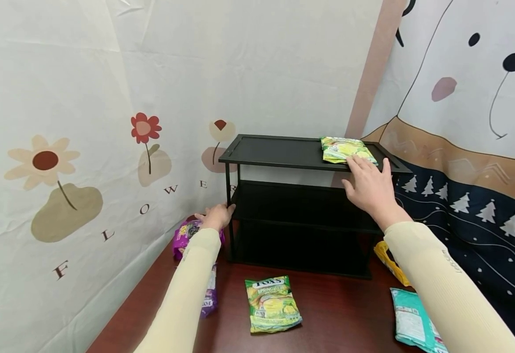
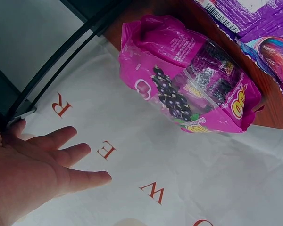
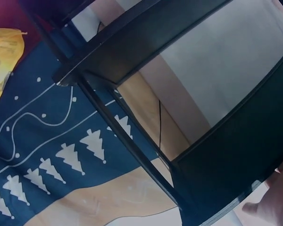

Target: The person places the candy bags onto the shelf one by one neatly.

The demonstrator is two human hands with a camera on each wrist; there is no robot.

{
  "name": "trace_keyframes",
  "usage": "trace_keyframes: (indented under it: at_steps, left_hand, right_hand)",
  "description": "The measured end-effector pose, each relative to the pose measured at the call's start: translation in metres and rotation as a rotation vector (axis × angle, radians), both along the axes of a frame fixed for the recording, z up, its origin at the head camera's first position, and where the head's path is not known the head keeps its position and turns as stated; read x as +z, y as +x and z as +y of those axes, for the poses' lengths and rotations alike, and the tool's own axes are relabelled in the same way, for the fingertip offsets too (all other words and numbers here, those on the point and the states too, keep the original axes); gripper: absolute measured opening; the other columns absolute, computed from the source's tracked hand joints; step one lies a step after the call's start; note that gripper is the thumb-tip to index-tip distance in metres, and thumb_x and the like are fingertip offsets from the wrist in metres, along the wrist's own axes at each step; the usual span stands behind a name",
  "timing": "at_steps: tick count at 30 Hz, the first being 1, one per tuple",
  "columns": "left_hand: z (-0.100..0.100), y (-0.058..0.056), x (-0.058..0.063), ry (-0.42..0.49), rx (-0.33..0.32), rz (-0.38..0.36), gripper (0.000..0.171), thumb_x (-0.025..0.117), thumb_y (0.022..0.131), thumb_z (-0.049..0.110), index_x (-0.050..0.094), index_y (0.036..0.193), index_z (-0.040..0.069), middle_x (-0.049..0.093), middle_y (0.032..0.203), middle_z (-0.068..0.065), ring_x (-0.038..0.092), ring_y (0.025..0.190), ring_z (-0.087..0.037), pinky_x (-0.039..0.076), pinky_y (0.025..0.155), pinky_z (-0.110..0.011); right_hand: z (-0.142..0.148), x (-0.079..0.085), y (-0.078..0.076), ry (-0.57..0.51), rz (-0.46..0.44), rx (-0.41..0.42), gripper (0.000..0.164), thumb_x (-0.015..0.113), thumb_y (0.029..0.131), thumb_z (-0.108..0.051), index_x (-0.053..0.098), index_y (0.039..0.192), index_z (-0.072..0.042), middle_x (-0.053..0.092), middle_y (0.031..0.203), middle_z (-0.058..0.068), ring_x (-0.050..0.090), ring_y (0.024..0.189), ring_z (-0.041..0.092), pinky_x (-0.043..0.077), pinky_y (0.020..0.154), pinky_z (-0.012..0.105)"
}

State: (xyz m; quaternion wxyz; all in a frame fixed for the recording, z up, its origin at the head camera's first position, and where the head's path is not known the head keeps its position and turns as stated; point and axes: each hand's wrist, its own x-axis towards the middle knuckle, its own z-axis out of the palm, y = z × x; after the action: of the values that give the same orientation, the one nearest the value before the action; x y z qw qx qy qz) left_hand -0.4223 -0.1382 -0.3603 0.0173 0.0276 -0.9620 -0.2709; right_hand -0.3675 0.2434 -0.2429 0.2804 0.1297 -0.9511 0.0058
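A black three-tier shelf (image 1: 279, 201) stands on the table. My left hand (image 1: 216, 217) holds its front left post at the middle tier; the thumb and one finger lie on either side of the frame, the other fingers spread out straight. A green and yellow candy bag (image 1: 343, 148) lies flat on the top tier, toward the right. My right hand (image 1: 372, 189) touches that bag's front edge with outstretched fingertips, thumb apart. In the right wrist view, only part of the right hand (image 3: 273, 197) shows beside the shelf edge.
Left of the shelf sit a magenta candy bag (image 2: 174, 80) and a purple bag (image 2: 259, 23). A green Fox's candy bag (image 1: 272, 304) lies on the table (image 1: 328, 309) in front. To the right are a yellow packet (image 1: 389, 262) and a teal packet (image 1: 411, 318). Printed cloth hangs behind.
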Motion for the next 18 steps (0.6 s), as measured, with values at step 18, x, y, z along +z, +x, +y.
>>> trace_keyframes:
  at_steps: [18]
  left_hand:
    - [0.000,0.003,0.003,0.012,-0.004,-0.002,0.057,0.032,0.108,0.042,0.037,0.154,0.007,0.032,0.155,-0.026,0.010,0.144,-0.055,-0.007,0.106,-0.075]
  right_hand:
    - [0.014,-0.002,0.008,-0.091,0.400,0.071,0.041,0.052,0.088,-0.004,0.064,0.127,0.001,0.068,0.112,0.026,0.063,0.100,0.046,0.012,0.117,0.058]
